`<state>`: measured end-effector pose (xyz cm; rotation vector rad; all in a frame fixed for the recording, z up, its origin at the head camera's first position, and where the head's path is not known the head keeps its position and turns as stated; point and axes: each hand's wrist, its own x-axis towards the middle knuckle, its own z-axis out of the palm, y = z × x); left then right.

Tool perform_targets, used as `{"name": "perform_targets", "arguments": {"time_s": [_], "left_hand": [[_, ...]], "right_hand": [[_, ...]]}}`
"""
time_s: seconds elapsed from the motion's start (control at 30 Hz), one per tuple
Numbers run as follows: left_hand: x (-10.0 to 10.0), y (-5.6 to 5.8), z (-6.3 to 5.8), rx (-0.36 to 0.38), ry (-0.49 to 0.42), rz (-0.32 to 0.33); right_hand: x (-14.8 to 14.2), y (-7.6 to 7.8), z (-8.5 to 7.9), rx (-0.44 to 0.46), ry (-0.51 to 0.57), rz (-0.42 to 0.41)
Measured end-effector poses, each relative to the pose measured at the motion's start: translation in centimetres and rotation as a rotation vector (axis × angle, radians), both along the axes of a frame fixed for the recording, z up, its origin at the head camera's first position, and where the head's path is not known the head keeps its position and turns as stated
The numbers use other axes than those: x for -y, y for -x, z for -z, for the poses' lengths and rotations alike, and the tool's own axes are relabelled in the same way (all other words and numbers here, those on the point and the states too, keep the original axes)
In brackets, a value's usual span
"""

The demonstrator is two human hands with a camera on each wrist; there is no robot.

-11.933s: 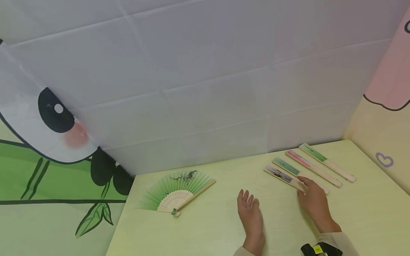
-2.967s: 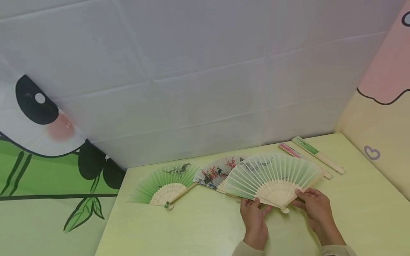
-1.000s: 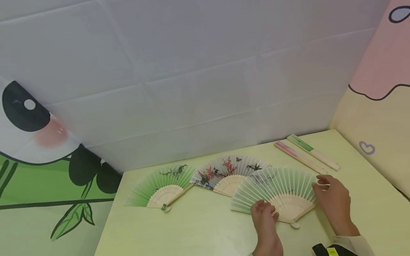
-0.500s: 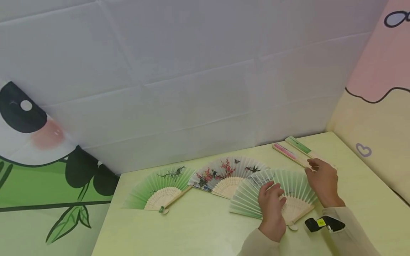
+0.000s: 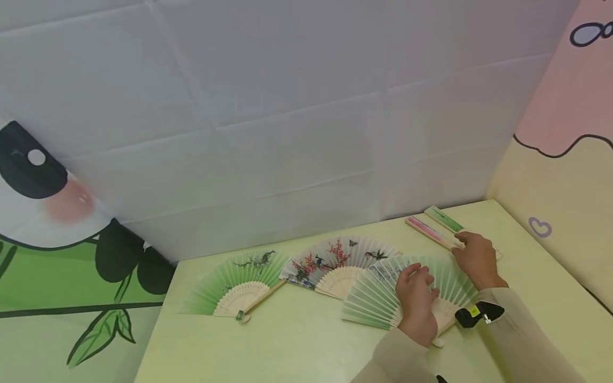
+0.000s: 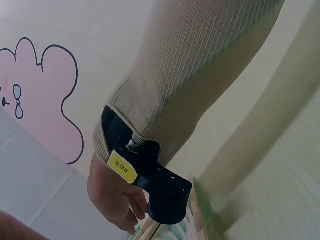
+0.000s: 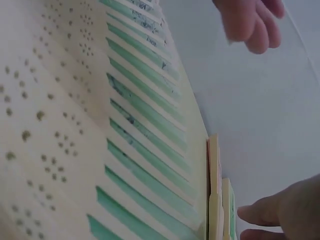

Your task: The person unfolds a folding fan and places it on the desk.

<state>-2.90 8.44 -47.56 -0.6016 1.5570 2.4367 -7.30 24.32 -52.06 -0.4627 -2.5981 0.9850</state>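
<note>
Our relaxed left hand (image 5: 416,300) hangs over the pale-green pleated fan (image 5: 367,298); our right hand (image 5: 477,260), seemingly holding nothing, reaches beside the slim pink-and-cream closed wooden fan (image 5: 428,231) on the pale-yellow table (image 5: 287,346), far right. We judge this one light, stiff but fragile, best pinched mid-length; no container shows.

**Objects counted, by kind**

Spread, three: bright green folding fan (image 5: 237,290), blossom-patterned folding fan (image 5: 337,268), pale green folding fan (image 5: 372,295). Closed, two: pink-banded folding fan (image 5: 428,232), green-banded folding fan (image 5: 444,218). One left hand (image 5: 417,303) and one right hand (image 5: 476,259), total two; one left sleeve (image 5: 397,356) and one right sleeve (image 5: 527,338), two. One table (image 5: 230,354). One lavender heart outline (image 5: 530,224).
</note>
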Motion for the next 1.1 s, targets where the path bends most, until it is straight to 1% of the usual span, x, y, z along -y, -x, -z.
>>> {"name": "perform_targets", "arguments": {"time_s": [0.2,0.33,0.53,0.7,0.8,0.9,1.0,1.1], "left_hand": [[-1.4,0.5,0.0,0.021,-0.001,-0.015],[-2.0,0.7,0.0,0.018,0.007,-0.015],[-2.3,0.9,0.3,0.013,0.003,-0.025],[-2.4,1.1,0.7,-0.005,0.003,-0.028],[-2.4,1.2,0.8,0.002,0.014,-0.020],[-2.3,1.2,1.0,-0.003,0.023,-0.009],[-1.9,1.3,1.4,-0.017,0.026,-0.005],[-1.3,1.3,1.7,-0.039,0.021,-0.002]], "right_hand": [[-1.2,0.9,0.7,0.087,-0.068,-0.072],[-1.7,1.2,1.1,0.129,-0.085,-0.073],[-2.2,1.6,1.6,0.128,-0.096,-0.059],[-2.3,1.5,1.3,0.137,-0.070,-0.089],[-2.2,1.5,1.1,0.139,-0.049,-0.102],[-2.0,1.4,0.9,0.106,-0.055,-0.082],[-1.6,1.0,0.4,0.042,-0.067,-0.049],[-1.0,0.4,-0.3,-0.027,-0.050,-0.023]]}}
